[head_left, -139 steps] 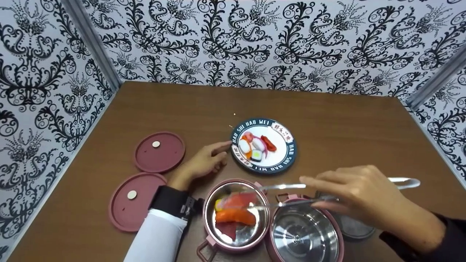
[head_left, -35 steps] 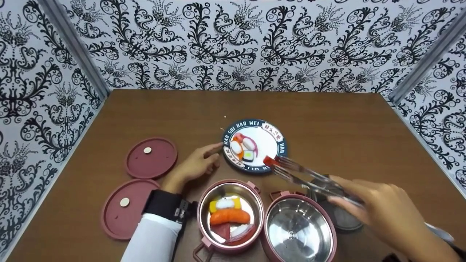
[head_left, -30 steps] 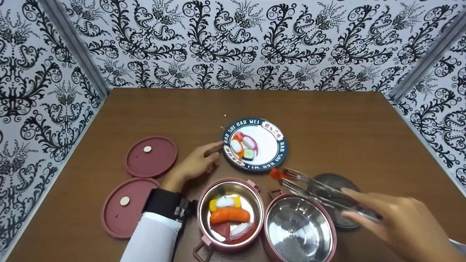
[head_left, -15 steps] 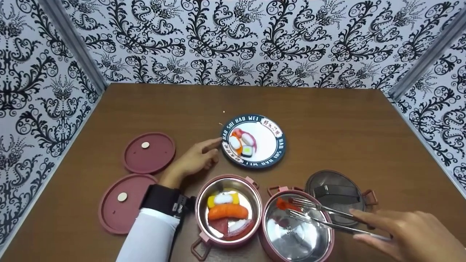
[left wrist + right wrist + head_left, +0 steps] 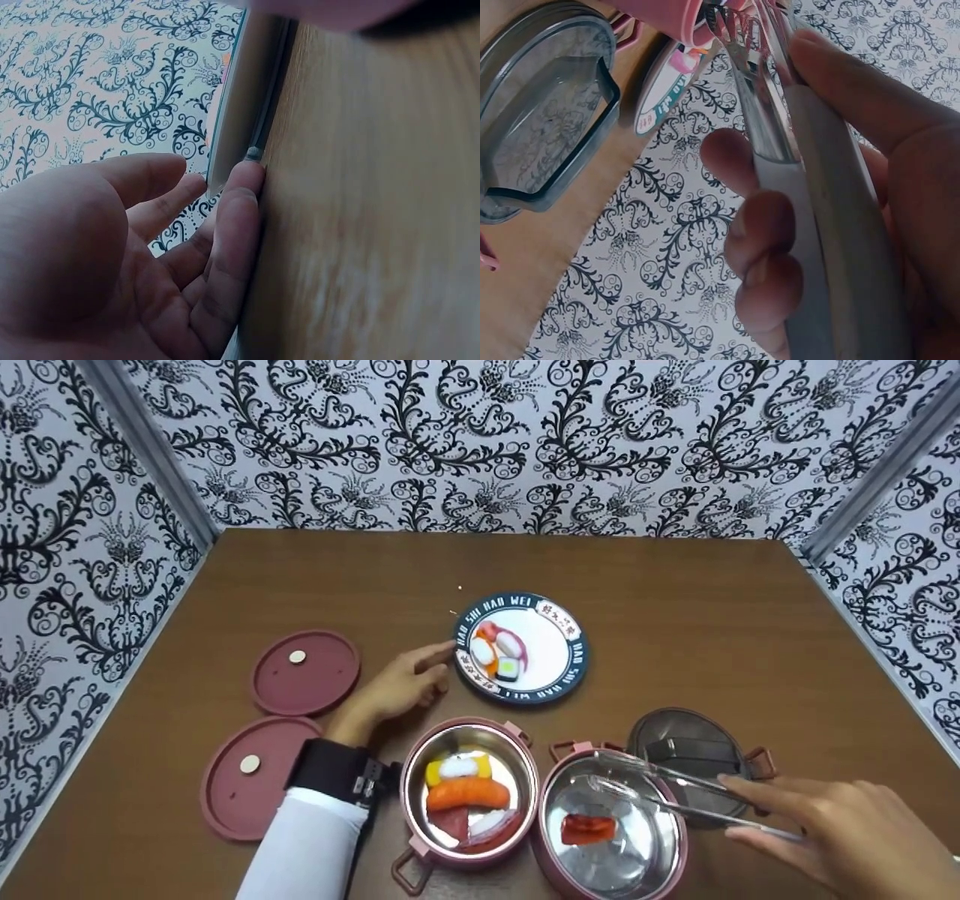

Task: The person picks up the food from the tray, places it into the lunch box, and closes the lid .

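Observation:
In the head view my right hand (image 5: 847, 825) grips metal tongs (image 5: 697, 808), whose apart tips hang over the right pink pot (image 5: 679, 855). A red piece (image 5: 588, 829) lies on that pot's steel floor, clear of the tips. The right wrist view shows the fingers (image 5: 769, 292) curled round the tongs' handles (image 5: 847, 247). My left hand (image 5: 397, 682) touches the left rim of the round plate (image 5: 581, 660) with an extended forefinger. Several toy sushi pieces (image 5: 510, 643) sit on the plate's left half. In the left wrist view the hand (image 5: 172, 262) is loosely bent at the plate's edge.
The left pink pot (image 5: 409, 810) holds several toy foods, among them an orange piece (image 5: 469, 794). Two dark pink lids (image 5: 304, 690) lie at the left. A dark translucent lid (image 5: 694, 735) with a handle is behind and right of the right pot.
My right hand has carried the red piece from the plate into the right pot with the tongs and released it there; the tips have parted. My left hand still touches the plate.

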{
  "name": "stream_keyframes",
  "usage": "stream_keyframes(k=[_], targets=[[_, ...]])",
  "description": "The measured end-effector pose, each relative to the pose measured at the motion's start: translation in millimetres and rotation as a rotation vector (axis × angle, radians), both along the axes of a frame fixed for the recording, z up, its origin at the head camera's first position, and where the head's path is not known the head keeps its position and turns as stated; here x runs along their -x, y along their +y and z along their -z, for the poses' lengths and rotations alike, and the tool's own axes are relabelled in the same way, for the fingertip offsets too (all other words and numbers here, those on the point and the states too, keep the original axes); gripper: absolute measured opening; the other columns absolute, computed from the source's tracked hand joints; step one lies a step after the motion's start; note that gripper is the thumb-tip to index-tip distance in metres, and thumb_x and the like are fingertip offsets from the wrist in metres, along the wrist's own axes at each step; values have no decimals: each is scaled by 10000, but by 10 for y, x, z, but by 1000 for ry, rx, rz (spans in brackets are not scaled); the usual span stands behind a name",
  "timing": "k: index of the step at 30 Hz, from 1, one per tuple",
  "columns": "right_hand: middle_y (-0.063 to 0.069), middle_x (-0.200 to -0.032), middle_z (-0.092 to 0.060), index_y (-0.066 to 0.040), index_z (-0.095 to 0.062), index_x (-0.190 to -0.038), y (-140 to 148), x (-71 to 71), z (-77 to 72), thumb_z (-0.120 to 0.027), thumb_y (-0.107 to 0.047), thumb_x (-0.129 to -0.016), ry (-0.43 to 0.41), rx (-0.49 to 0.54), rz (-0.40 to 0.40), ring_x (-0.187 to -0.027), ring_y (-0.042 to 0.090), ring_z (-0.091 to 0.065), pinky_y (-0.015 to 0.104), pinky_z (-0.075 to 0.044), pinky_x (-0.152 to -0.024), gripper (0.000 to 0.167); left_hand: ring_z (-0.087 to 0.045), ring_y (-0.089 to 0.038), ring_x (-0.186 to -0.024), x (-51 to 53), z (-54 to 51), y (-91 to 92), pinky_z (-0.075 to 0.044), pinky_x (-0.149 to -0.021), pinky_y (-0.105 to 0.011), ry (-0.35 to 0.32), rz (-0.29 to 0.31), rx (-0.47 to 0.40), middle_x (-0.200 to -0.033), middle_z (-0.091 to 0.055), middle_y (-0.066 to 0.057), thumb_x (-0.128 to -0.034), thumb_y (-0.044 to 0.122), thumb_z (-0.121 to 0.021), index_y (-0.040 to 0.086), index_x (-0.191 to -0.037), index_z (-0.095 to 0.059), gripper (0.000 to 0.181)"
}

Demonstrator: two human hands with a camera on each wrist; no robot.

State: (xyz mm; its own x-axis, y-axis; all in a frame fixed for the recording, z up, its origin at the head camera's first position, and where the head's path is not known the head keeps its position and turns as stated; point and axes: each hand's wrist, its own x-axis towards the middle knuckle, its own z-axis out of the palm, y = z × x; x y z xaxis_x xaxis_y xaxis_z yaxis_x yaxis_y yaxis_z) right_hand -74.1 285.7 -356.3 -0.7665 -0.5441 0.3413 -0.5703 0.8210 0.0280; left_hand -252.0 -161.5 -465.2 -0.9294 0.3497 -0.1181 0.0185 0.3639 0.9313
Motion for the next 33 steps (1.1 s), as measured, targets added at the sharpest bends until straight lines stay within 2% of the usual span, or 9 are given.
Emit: stream_keyframes(k=[2, 7, 13, 18, 25, 29, 33], targets=[[-241, -660, -546, -268, -786, -1070, -30, 25, -26, -867, -459, -660, 20, 21, -10, -527, -114, -273, 204, -247, -429, 459, -565, -145, -673, -6, 12, 0, -512, -645, -260, 13, 1, 5, -884, -667, -136, -1044, 138, -502, 162, -1523, -435, 484], [-163, -703, -651, -233, -793, -1071, -129, 173, -89, -871, -396, -653, 105, 80, -66, -527, -97, -356, 193, -290, -430, 456, -562, -142, -668, -8, 20, -3, -504, -627, -253, 21, 2, 10, -875, -669, -138, -1046, 126, -494, 140, -1519, -438, 477], [-88, -727, -696, -201, -779, -1104, -279, 449, -124, -843, -390, -691, 143, 48, -61, -478, -19, -387, 209, -290, -416, 459, -560, -150, -670, -13, -4, 6, -501, -631, -259, 15, -5, -8, -882, -667, -138, -1043, 129, -500, 147, -1519, -439, 480], [-2, -768, -735, -162, -758, -1146, -438, 728, -100, -821, -370, -754, 111, 26, -55, -465, 72, -504, 240, -359, -418, 448, -558, -156, -674, -22, -27, 12, -500, -637, -260, 0, -14, -9, -890, -669, -141, -1042, 128, -502, 161, -1519, -440, 482], [49, -774, -737, -119, -750, -1150, -655, 1100, -6, -810, -336, -810, 61, 23, -22, -499, 153, -571, 350, -435, -429, 408, -566, -156, -688, -3, -38, 34, -512, -643, -265, 4, -12, -9, -895, -665, -148, -1040, 124, -499, 150, -1522, -434, 486], [66, -759, -734, -102, -746, -1147, -783, 1268, 66, -796, -352, -833, 50, 25, 7, -509, 222, -596, 412, -442, -432, 405, -563, -158, -693, -2, -18, 33, -507, -645, -260, -3, -15, -8, -912, -668, -147, -1040, 123, -500, 161, -1521, -436, 487], [53, -695, -695, -89, -742, -1120, -923, 1400, 125, -782, -373, -852, 14, 18, 22, -512, 235, -587, 427, -452, -441, 393, -555, -154, -689, -17, 30, 23, -486, -634, -250, 18, -9, -31, -903, -667, -166, -1039, 104, -494, 123, -1515, -442, 479]])
